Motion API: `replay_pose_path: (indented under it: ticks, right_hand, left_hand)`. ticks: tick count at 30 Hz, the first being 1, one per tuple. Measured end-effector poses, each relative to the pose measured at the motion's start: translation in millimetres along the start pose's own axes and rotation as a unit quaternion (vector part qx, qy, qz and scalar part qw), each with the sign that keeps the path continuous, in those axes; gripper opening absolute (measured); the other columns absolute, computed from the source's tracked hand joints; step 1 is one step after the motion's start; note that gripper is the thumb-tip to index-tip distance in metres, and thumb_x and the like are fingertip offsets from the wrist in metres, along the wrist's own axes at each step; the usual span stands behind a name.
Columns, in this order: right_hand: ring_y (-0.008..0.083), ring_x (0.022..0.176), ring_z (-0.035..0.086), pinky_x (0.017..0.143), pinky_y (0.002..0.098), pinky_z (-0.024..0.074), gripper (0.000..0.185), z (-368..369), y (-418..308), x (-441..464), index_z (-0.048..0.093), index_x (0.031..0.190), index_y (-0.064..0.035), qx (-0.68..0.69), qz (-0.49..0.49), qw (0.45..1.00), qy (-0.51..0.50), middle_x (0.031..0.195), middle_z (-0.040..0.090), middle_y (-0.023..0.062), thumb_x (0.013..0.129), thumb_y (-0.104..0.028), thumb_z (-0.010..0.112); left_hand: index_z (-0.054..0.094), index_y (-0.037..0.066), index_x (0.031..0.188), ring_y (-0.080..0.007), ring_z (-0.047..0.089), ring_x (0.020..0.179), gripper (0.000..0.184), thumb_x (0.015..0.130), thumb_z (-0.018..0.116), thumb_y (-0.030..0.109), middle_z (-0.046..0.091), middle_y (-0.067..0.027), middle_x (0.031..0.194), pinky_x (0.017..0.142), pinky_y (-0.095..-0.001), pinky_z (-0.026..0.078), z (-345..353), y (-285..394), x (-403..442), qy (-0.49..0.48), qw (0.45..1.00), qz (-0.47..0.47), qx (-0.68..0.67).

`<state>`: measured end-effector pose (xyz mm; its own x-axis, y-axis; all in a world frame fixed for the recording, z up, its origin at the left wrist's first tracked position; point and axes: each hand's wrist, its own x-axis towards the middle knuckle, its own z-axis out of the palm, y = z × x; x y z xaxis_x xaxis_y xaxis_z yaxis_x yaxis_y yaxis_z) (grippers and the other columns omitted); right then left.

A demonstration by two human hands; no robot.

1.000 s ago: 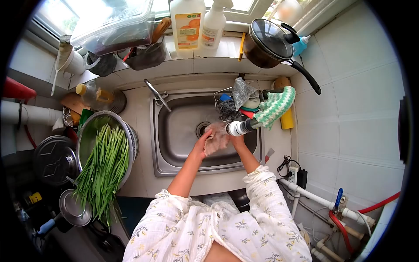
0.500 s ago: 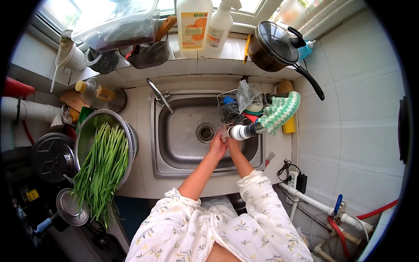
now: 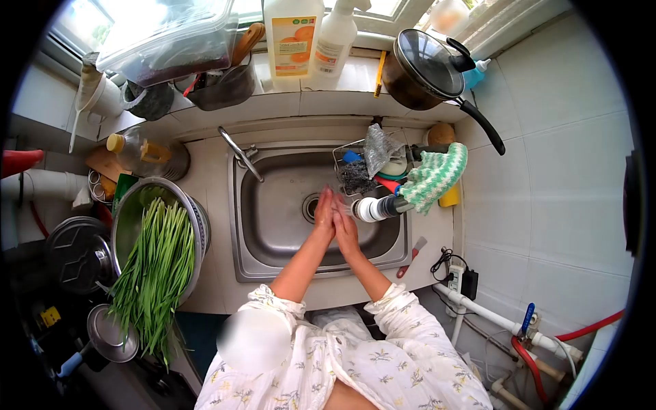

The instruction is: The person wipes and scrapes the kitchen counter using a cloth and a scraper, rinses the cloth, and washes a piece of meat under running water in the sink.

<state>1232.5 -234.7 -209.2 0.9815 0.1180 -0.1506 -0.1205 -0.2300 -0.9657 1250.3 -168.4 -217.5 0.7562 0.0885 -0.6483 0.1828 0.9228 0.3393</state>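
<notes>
Over the steel sink, my left hand and my right hand press together palm to palm. The fingers are stretched forward, and both look slightly blurred. I see nothing held between them, though the inner palms are hidden. Just right of my fingertips is a white and dark tap nozzle, with what looks like water at its mouth. A green and white knitted cloth covers the fitting behind it. The drain lies beside my left fingers.
A wire rack with scrubbers and a crumpled silvery packet hangs at the sink's back right. A chrome tap stands back left. Green chives fill a metal bowl. A red-handled scraper lies at right; a lidded pan sits behind.
Both hands have moved left, away from the nozzle, and their fingers now stretch out flat against each other. The whole view has shifted slightly left.
</notes>
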Motion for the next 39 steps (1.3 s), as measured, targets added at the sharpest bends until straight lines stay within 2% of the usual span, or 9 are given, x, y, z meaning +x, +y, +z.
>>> replay_pose_path:
  ticks: [7,9,12,17,22,28,33,35,39]
  right_hand:
    - [0.0263,0.094,0.048,0.088,0.0397,0.0399,0.04,-31,61,31,0.05,0.123,-0.0033,0.082,0.185,0.978,-0.05,0.111,0.055,0.0142,0.089,-0.023,0.054]
    - [0.0266,0.118,0.047,0.099,0.0373,0.0352,0.042,-18,31,4,0.047,0.129,-0.0025,-0.034,-0.064,0.997,0.008,0.127,0.051,0.0154,0.09,-0.019,0.05]
    - [0.0289,0.125,0.043,0.103,0.0382,0.0312,0.043,-3,-15,-2,0.045,0.13,-0.0014,-0.101,-0.115,0.988,0.008,0.132,0.047,0.0167,0.092,-0.021,0.047]
    - [0.0345,0.124,0.041,0.105,0.0392,0.0281,0.043,-37,32,31,0.045,0.13,-0.0017,0.017,0.283,0.957,-0.066,0.133,0.046,0.0204,0.094,-0.025,0.043]
    - [0.0352,0.109,0.051,0.096,0.0439,0.0349,0.038,-7,-18,-16,0.052,0.113,0.0024,-0.119,-0.132,0.983,0.049,0.116,0.055,0.0213,0.094,-0.029,0.044]
    - [0.0283,0.087,0.054,0.077,0.0405,0.0437,0.028,-39,74,28,0.057,0.102,-0.0032,0.001,0.133,0.991,-0.031,0.095,0.059,0.0168,0.089,-0.028,0.052]
    - [0.0328,0.1,0.055,0.088,0.0462,0.0406,0.035,-4,-17,-10,0.055,0.109,0.0002,-0.157,-0.178,0.969,0.061,0.107,0.058,0.0199,0.089,-0.029,0.051]
    - [0.0362,0.116,0.047,0.099,0.0437,0.0337,0.045,-9,-12,-5,0.05,0.121,-0.0018,-0.128,-0.077,0.989,0.017,0.123,0.052,0.021,0.087,-0.031,0.053]
    - [0.0362,0.117,0.047,0.099,0.0419,0.0343,0.045,-46,55,29,0.051,0.121,-0.004,-0.229,-0.009,0.973,0.004,0.123,0.052,0.0198,0.085,-0.029,0.057]
  left_hand:
    - [0.047,0.01,0.129,-0.018,0.056,0.099,0.034,0.096,0.044,0.019,0.059,-0.0068,0.111,0.09,-0.0319,0.044,8,-20,-32,-0.012,0.999,-0.023,0.024]
    - [0.046,0.01,0.129,-0.0188,0.056,0.097,0.034,0.097,0.044,0.02,0.059,-0.0067,0.108,0.089,-0.0325,0.044,17,-7,-22,-0.002,1.0,0.006,0.019]
    - [0.046,0.01,0.129,-0.0191,0.055,0.097,0.034,0.097,0.039,0.018,0.057,-0.0064,0.106,0.089,-0.034,0.044,-24,-22,26,-0.064,0.994,0.081,0.043]
    - [0.048,0.006,0.127,-0.0182,0.054,0.107,0.032,0.096,0.04,0.013,0.056,-0.0068,0.118,0.095,-0.0331,0.042,5,-24,-37,-0.025,0.998,-0.041,0.035]
    - [0.052,0.004,0.12,-0.0162,0.056,0.102,0.032,0.096,0.048,0.024,0.059,-0.0047,0.11,0.088,-0.0312,0.045,-1,-6,-5,-0.037,0.998,-0.046,-0.03]
    - [0.054,0.006,0.112,-0.0186,0.058,0.097,0.027,0.095,0.048,0.026,0.06,-0.0068,0.107,0.088,-0.032,0.046,5,-28,-34,-0.035,0.999,-0.026,0.0]
    - [0.055,0.006,0.11,-0.0181,0.058,0.096,0.027,0.095,0.05,0.027,0.061,-0.0071,0.105,0.088,-0.0322,0.046,-16,-8,20,-0.033,0.992,-0.09,-0.076]
    - [0.054,0.008,0.116,-0.0162,0.057,0.097,0.029,0.094,0.05,0.026,0.06,-0.0064,0.112,0.087,-0.0305,0.047,-41,-24,31,-0.207,0.961,-0.127,-0.13]
    - [0.049,0.01,0.124,-0.0201,0.055,0.107,0.032,0.092,0.05,0.016,0.057,-0.0089,0.12,0.089,-0.0383,0.047,7,-9,-21,-0.118,0.99,-0.078,-0.019]
